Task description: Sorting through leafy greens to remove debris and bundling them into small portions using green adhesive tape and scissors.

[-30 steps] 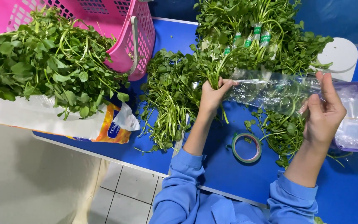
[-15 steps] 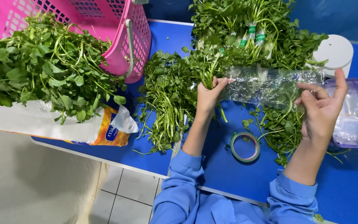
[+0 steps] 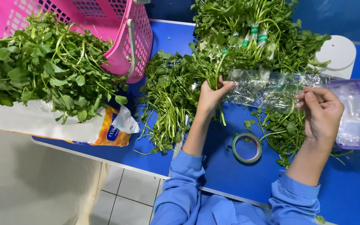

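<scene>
Bagging: a person in blue sleeves works leafy greens at a blue table [image 3: 213, 175], seen from above.
Left hand: the left hand [image 3: 211, 96] is closed around a bunch [image 3: 213, 66] at its stems, leaves pointing away, apparently so the stalks stay gathered at the mouth of the bag.
Right hand: the right hand [image 3: 322, 114] pinches the far end of a clear bag [image 3: 267, 89], fingers together on the film, seemingly to keep it stretched flat across the table between the two hands.
Bag: it lies sideways over loose sprigs, one end touching the left hand's bunch.
Tape: a green tape roll [image 3: 247, 148] lies flat on the table between the forearms, near both hands.
Loose greens: a pile [image 3: 167, 104] rests just left of the left hand; tied bundles [image 3: 255, 37] with green bands lie beyond the bag.
Basket: a pink basket [image 3: 117, 29] stands at the far left corner, with a heap of greens [image 3: 42, 75] in front on a white sack [image 3: 38, 123].
Far right: a purple tray [image 3: 355, 116] holds more clear film, beside a white lid [image 3: 338, 52].
</scene>
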